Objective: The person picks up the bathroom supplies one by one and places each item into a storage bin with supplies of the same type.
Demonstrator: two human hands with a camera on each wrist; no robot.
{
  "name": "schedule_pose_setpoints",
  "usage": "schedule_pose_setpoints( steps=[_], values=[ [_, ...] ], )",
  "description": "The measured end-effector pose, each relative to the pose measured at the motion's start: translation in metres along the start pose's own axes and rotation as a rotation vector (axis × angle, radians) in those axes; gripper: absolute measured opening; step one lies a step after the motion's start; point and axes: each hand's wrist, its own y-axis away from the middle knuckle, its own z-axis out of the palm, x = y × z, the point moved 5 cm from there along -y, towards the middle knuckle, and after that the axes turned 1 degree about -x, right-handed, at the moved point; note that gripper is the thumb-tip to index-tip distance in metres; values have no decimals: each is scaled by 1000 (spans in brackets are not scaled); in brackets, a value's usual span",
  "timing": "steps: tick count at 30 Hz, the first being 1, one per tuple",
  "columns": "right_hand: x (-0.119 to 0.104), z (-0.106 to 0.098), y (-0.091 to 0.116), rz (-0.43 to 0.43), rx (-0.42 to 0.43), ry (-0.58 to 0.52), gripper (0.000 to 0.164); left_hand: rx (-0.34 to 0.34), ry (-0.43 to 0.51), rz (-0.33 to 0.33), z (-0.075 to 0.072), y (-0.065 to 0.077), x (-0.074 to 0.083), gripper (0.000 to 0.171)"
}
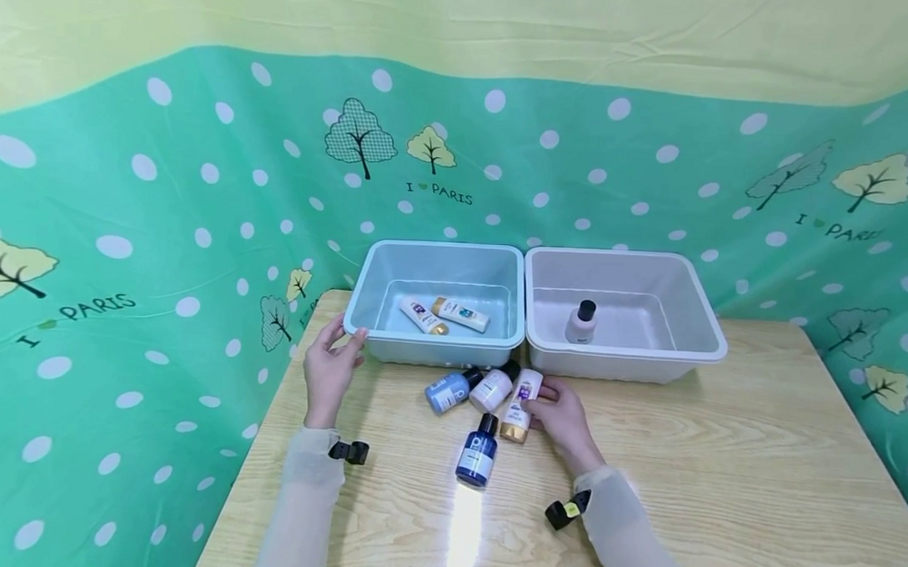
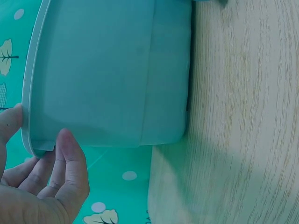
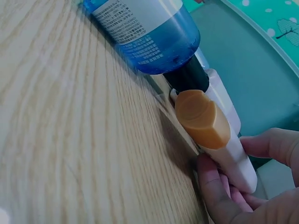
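Observation:
My left hand (image 1: 329,369) holds the front left corner of the light blue bin (image 1: 444,350), thumb at the rim and fingers beneath it. Between the thumb and fingers of my right hand (image 1: 562,417) is a white bottle with a gold cap (image 1: 521,407), cap toward me, low at the table. Close beside it lie a pale pink bottle with a black cap (image 1: 491,392) and a light blue bottle (image 1: 448,392). Nearer to me lies a dark blue bottle (image 1: 478,455). Inside the blue bin are two white tubes with gold caps, one (image 1: 424,315) touching or near the other (image 1: 461,313).
A pale grey-lilac bin (image 1: 624,363) stands right of the blue one, their rims meeting. Within it a pink bottle with a black cap (image 1: 581,325) stands upright. Behind the wooden table (image 1: 763,461) hangs a green patterned cloth (image 1: 459,150).

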Motion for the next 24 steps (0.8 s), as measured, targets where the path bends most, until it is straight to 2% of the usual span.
schedule_pose_setpoints(
  steps=[9,16,24],
  values=[
    [-3,-7,9,22,-36,-88,61,0,-2,4,0,1,0,68],
    [-16,-9,20,7,-48,-63,65,-4,-8,1,0,1,0,69],
    [-33,-8,31,-19,-84,-68,72,-2,-6,-4,1,0,1,63]
  ],
)
